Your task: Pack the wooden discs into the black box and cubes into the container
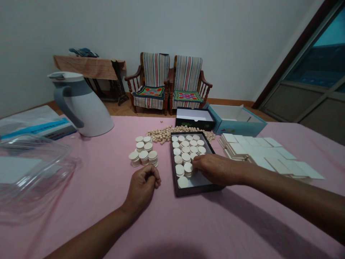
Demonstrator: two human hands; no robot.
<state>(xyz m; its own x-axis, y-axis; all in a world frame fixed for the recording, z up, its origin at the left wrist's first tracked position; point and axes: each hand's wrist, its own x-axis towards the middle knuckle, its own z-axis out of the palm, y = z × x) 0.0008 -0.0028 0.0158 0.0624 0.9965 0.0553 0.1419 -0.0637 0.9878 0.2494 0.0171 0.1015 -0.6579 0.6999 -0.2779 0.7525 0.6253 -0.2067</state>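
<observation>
A shallow black tray (199,189) lies on the pink tablecloth and holds several stacks of round pale wooden discs (185,148). My right hand (215,168) rests inside the tray, palm down, fingers curled at a disc stack on its left; what they grip is hidden. My left hand (142,187) lies on the cloth left of the tray, closed in a loose fist. Just beyond it stand more disc stacks (143,151). A heap of small wooden beads (164,133) lies behind them.
A white jug (81,104) stands at the back left, a clear plastic lid (29,172) nearer left. Pale square tiles (264,154) spread on the right. A black box (194,119) and a blue box (237,120) sit behind; two striped armchairs (168,84) by the wall.
</observation>
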